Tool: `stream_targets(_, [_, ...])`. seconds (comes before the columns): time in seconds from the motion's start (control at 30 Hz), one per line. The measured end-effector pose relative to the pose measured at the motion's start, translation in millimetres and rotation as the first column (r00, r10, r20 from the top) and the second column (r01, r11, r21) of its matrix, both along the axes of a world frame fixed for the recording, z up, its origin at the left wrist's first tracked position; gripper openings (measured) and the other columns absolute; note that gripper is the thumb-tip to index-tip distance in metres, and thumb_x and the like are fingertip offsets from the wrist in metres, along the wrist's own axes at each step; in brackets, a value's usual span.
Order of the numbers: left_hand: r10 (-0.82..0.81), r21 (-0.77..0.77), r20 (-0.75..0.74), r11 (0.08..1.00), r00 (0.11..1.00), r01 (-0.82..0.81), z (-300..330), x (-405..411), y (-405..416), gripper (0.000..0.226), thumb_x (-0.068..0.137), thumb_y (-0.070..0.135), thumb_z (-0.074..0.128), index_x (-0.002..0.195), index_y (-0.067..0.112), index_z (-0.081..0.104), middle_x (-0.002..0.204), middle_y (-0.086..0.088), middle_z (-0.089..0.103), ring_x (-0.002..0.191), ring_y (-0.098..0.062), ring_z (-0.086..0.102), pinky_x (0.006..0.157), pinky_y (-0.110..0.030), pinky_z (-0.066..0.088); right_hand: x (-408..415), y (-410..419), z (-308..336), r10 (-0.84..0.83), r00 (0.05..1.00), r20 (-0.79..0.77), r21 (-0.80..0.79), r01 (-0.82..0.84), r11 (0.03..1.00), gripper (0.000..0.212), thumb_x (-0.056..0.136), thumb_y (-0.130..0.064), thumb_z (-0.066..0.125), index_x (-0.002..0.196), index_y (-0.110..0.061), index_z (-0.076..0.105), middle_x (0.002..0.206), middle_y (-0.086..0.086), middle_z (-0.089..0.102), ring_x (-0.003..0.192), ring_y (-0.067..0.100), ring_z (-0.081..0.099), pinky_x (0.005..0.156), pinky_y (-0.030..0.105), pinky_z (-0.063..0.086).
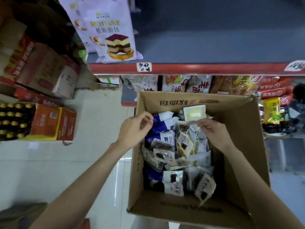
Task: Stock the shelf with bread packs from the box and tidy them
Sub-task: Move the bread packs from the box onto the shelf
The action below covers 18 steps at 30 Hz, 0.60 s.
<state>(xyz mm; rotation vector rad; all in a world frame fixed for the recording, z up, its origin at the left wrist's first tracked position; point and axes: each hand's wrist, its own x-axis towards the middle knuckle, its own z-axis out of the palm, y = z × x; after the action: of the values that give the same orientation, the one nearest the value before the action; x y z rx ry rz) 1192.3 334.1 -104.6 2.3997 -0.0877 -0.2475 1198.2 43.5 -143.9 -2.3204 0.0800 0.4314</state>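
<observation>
An open cardboard box (239, 129) stands on the floor below the shelf, filled with several small bread packs (171, 146) in blue, white and brown wrappers. My right hand (212, 131) is over the box and pinches a small clear pack with a pale yellow bread (194, 112) by its lower edge, holding it up above the others. My left hand (135, 128) hovers over the box's left rim with fingers curled and nothing in them. The grey shelf (214, 47) with a red front strip is mostly bare; lilac mousse bread bags (112, 30) stand at its left end.
A lower shelf (198, 84) behind the box holds many packaged breads and snacks. Stacked cartons (44, 66) and a crate of gold-capped bottles (14, 121) sit on the floor at left. Pale floor tiles (82, 162) lie between them and the box.
</observation>
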Motion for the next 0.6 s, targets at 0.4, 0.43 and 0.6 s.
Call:
stream_targets(0.4, [-0.346, 0.271, -0.244, 0.873, 0.906, 0.406, -159.8, 7.3, -108.2, 0.057, 0.088, 0.013, 0.057, 0.140, 0.020, 0.038, 0.146, -0.002, 0.033, 0.134, -0.022, 0.030, 0.102, -0.033, 0.038, -33.5, -18.4, -140.3, -0.143, 0.966, -0.217, -0.204, 0.098, 0.974, 0.032, 0.087, -0.032, 0.061, 0.101, -0.004, 0.059, 0.102, 0.017, 0.058, 0.096, 0.037, 0.058, 0.072, 0.037, 0.049])
stream_targets(0.43, [-0.417, 0.275, -0.218, 0.841, 0.883, 0.465, -165.6, 11.4, -118.6, 0.058, 0.087, 0.011, 0.057, 0.141, 0.019, 0.038, 0.148, -0.002, 0.032, 0.135, -0.022, 0.029, 0.104, -0.035, 0.037, -34.2, -22.4, -143.7, -0.180, 0.966, -0.188, -0.212, 0.138, 0.967, 0.025, 0.089, -0.027, 0.059, 0.089, -0.002, 0.059, 0.093, 0.016, 0.057, 0.087, 0.034, 0.058, 0.066, 0.034, 0.044])
stream_targets(0.6, [-0.542, 0.339, -0.305, 0.707, 0.783, 0.621, -184.3, 25.1, -156.5, 0.063, 0.085, 0.008, 0.057, 0.143, 0.019, 0.035, 0.153, 0.001, 0.025, 0.141, -0.020, 0.021, 0.109, -0.036, 0.028, -37.1, -47.8, -140.4, -0.166, 0.967, -0.193, -0.143, 0.140, 0.980, 0.039, 0.090, -0.022, 0.059, 0.060, -0.017, 0.036, 0.068, -0.002, 0.036, 0.067, 0.020, 0.043, 0.058, 0.025, 0.030])
